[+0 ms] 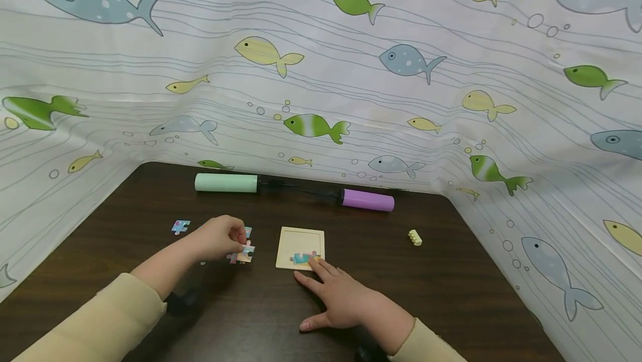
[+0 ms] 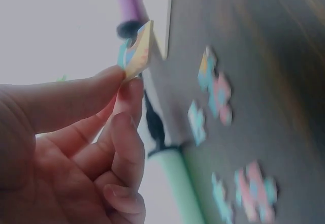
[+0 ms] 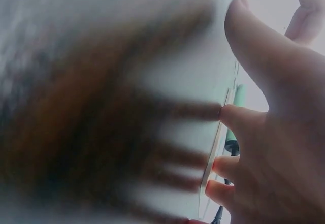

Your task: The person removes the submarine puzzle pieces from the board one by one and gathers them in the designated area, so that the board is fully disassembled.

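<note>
My left hand (image 1: 215, 238) pinches a jigsaw puzzle piece (image 2: 139, 54) between thumb and forefinger, holding it above other loose pieces (image 2: 221, 98) on the table. A shallow wooden puzzle tray (image 1: 300, 239) lies flat to the right of that hand. Joined or adjoining pieces (image 1: 302, 258) sit along its near side, partly covered by my right fingers. My right hand (image 1: 346, 298) is spread palm down, its fingertips at the tray's near right corner and its thumb stretched out to the left. In the right wrist view the fingertips meet the tray's edge (image 3: 207, 176).
A separate puzzle piece (image 1: 180, 226) lies left of my left hand. Behind the tray lie a mint-green hand pump (image 1: 225, 182) and a purple one (image 1: 368, 200), both with black ends. A small pale yellow toy brick (image 1: 414, 237) lies right. A fish-print curtain (image 1: 321, 72) surrounds the dark table.
</note>
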### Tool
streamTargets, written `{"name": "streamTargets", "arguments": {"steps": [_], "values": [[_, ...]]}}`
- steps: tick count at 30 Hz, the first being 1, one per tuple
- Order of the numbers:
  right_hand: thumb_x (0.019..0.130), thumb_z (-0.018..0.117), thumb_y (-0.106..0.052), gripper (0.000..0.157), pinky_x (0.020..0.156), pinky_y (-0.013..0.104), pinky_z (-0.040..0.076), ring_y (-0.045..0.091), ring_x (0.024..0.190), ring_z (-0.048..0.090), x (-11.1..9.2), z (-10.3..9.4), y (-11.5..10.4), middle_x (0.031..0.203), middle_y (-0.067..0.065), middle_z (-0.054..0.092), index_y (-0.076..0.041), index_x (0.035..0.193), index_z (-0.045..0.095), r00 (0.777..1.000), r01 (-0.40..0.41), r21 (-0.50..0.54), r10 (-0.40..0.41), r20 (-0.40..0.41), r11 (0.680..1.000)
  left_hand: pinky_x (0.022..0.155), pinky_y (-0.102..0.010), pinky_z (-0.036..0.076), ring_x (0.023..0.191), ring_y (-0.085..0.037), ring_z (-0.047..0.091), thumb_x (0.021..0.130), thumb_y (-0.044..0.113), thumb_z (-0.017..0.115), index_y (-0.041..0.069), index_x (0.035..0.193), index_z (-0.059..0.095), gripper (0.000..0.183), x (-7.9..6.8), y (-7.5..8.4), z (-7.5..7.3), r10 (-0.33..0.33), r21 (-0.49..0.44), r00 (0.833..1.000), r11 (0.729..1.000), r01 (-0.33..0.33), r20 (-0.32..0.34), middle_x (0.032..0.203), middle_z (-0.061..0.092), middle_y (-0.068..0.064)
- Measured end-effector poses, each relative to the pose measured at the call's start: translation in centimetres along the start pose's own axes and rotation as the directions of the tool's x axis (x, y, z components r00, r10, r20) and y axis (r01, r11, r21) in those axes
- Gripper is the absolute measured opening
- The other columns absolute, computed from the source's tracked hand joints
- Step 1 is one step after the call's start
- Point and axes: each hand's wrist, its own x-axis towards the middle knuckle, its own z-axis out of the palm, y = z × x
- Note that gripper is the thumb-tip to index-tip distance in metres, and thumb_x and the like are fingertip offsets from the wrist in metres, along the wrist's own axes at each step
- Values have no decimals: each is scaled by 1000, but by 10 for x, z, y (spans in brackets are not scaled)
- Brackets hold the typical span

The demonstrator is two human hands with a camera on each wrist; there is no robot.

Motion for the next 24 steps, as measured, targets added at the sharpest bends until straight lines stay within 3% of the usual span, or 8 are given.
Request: {"name": "streamTargets", "arguments": {"steps": [7,14,18,24], "values": [[75,54,-81,102,108,60,26,29,149,8,0,3,-1,164,9,4,-35,158,16,1000,-4,2,4,-7,1000,57,-36,42,64,-20,49,84,0,72,5,82,61,11,-33,-24,-30,-22,-39,1000,999,22,7,72,56,-2],[74,58,-81,104,109,59,26,31,148,9,-3,5,-2,164,11,4,-33,158,18,1000,-10,1,10,-13,1000,60,-35,43,67,-20,50,85,0,69,0,83,63,7,-68,-60,-56,-47,-105,995,993,56,86,70,57,-4],[74,58,-80,104,109,58,26,31,148,10,-4,4,-3,164,11,4,-33,158,19,1000,-4,1,4,-17,1000,60,-33,45,67,-19,52,86,-1,66,-2,84,62,5,-84,-76,-65,-77,-143,990,985,93,120,73,58,-7],[74,57,-80,104,108,59,26,31,148,9,-2,3,-2,164,10,3,-34,158,17,1000,-1,-1,1,-18,1000,55,-29,39,62,-13,46,87,0,65,0,84,63,4,-100,-93,-66,-65,-149,987,985,87,145,72,57,-5]]}}
